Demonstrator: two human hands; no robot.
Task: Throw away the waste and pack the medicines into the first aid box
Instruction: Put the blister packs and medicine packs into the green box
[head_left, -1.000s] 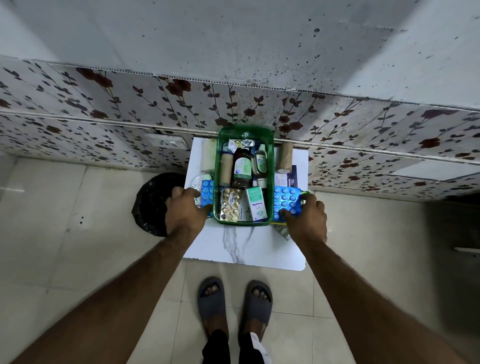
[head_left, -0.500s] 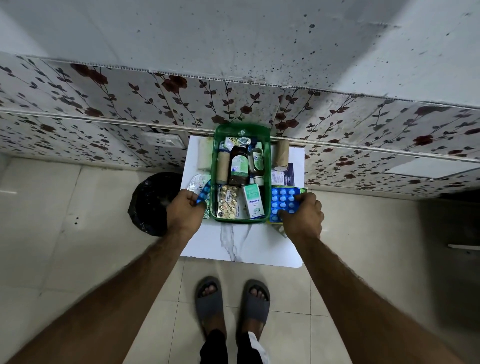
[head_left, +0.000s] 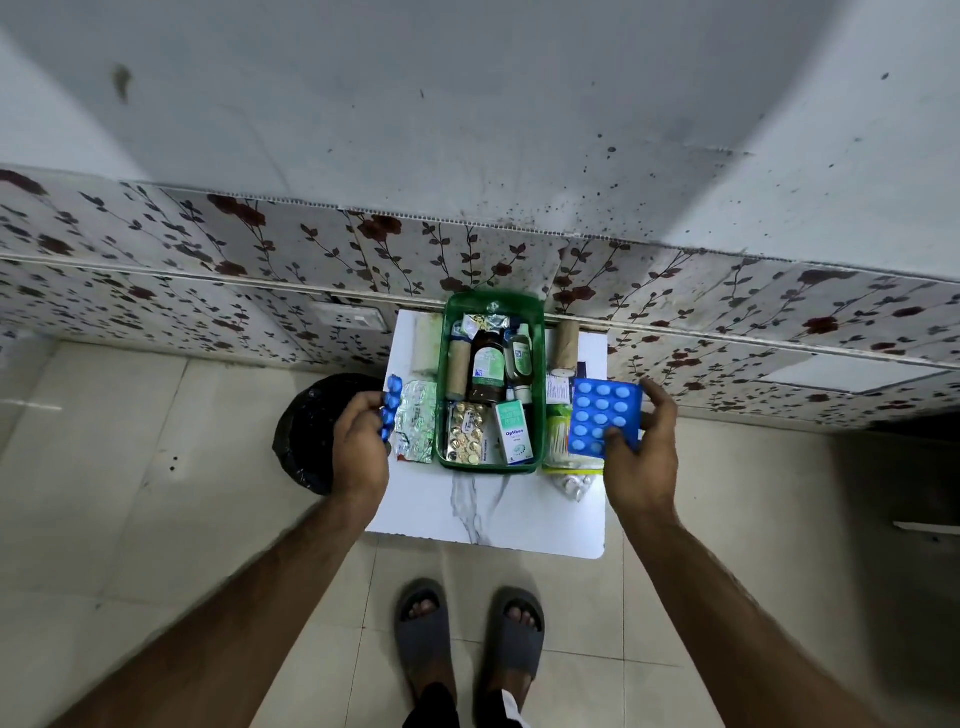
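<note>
A green first aid box (head_left: 442, 374) stands on a small white marble-look table (head_left: 488, 509), holding bottles, a gold blister pack and a small white carton. My left hand (head_left: 361, 447) grips a narrow blue blister strip (head_left: 390, 408) edge-on, left of the box. My right hand (head_left: 641, 447) holds a wide blue blister pack (head_left: 602, 415) lifted off the table, right of the box. A silver foil blister sheet (head_left: 415, 428) lies on the table between my left hand and the box.
A black-lined waste bin (head_left: 311, 431) sits on the floor left of the table. A brown bandage roll (head_left: 565, 343), a packet of white tablets (head_left: 571, 480) and a green pack lie right of the box. The floral-panelled wall is right behind.
Both hands have lifted their blue blister packs off the table and moved outward from the box. The right pack now tilts up, showing its pill face.
</note>
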